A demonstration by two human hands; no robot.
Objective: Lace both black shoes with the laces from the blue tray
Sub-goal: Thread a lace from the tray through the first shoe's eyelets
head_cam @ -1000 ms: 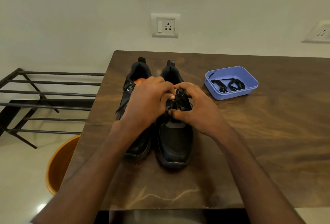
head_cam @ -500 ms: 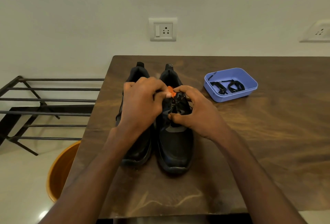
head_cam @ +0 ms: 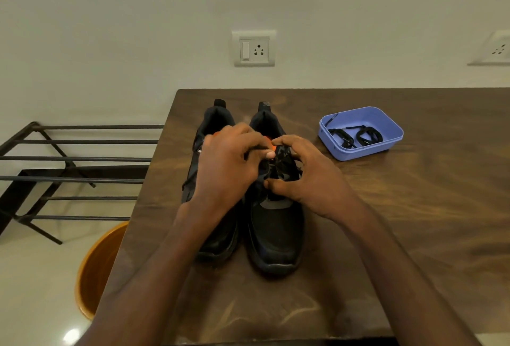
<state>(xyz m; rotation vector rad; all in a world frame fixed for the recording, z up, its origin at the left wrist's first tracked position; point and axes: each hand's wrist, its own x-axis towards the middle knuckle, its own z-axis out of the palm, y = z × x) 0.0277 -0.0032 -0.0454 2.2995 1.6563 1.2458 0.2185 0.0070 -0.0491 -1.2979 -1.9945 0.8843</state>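
Standing side by side on the dark wooden table (head_cam: 386, 235), toes toward the viewer: left black shoe (head_cam: 218, 235), partly covered by the left hand (head_cam: 226, 169); right black shoe (head_cam: 276, 235), matte with orange lining at the tongue. Both hands curl over the right shoe's lacing area, left hand and right hand (head_cam: 309, 180) pinching its lace there. Right of these, blue tray (head_cam: 386, 149) holding coiled black laces (head_cam: 356, 135).

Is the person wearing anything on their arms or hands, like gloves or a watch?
No. The left hand and right hand are bare: no gloves, rings or watch show. Both forearms are bare too, with no sleeves anywhere in the picture. One short, pale fingernail shows on the left hand.
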